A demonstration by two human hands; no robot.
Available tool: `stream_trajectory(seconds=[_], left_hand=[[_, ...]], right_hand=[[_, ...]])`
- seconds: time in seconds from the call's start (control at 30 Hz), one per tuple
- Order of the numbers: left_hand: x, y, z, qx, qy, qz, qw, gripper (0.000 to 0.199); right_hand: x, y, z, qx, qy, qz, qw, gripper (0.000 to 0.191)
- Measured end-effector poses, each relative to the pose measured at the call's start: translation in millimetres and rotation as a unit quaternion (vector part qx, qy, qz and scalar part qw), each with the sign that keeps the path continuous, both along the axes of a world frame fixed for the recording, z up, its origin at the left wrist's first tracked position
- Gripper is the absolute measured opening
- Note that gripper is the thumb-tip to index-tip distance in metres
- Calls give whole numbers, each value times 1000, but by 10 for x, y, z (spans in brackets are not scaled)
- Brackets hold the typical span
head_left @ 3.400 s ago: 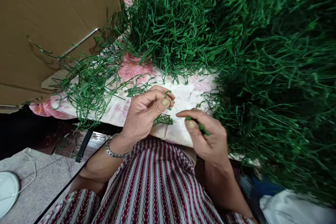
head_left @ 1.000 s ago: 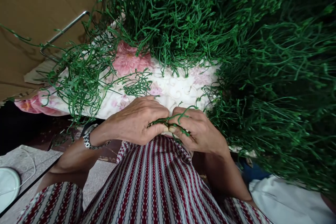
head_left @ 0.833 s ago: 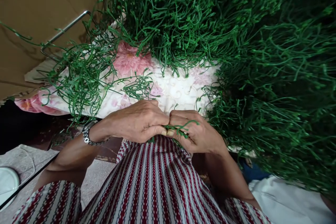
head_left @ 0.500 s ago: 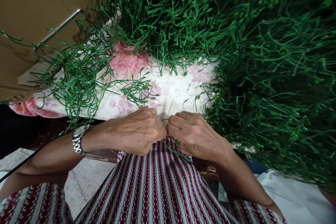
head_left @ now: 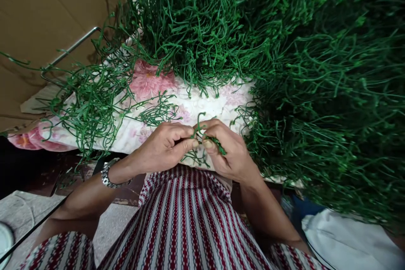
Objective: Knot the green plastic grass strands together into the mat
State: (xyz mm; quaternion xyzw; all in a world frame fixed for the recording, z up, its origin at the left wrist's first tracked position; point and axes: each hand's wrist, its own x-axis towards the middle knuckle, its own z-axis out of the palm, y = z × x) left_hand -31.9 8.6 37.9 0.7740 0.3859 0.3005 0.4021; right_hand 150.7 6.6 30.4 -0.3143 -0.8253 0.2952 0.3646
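Note:
My left hand (head_left: 169, 145) is closed in a pinch on a thin green stem (head_left: 199, 125), thumb and forefinger together. Its curled tip sticks up between my two hands. My right hand (head_left: 229, 147) pinches green stems too; a small budded end (head_left: 218, 145) shows against its fingers. The fingertips of both hands almost meet over the front edge of the floral cloth (head_left: 205, 105). A few more strands hang below them, partly hidden by the hands. Just beyond my left hand lies a small loose cluster of stems (head_left: 158, 109).
A great heap of green stems (head_left: 221, 21) covers the back and right of the cloth. Another tangle (head_left: 95, 109) lies at the left, next to a bent metal rod (head_left: 71, 48) and a cardboard box (head_left: 57, 4). White fabric (head_left: 348, 240) sits at lower right.
My hands have turned from knuckles up to thumbs showing, and the pinched stem now stands up between them. The view has shifted slightly.

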Motion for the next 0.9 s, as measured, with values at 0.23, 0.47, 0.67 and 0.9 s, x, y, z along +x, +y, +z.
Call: stream_trajectory(seconds=[0.23, 0.47, 0.67, 0.9], left_hand=[[126, -60, -105, -62, -99, 68, 991, 20], [91, -62, -109, 0, -12, 15, 1000, 27], [-58, -9, 39, 25, 41, -238, 970, 23], [-78, -37, 40, -48, -11, -383, 923, 25]], right_hand=[[-22, -60, -98, -69, -15, -43, 997, 25], [94, -39, -23, 5, -123, 3, 992, 9], [94, -53, -15, -51, -69, 196, 977, 21], [16, -29, -111, -151, 20, 391, 908, 31]])
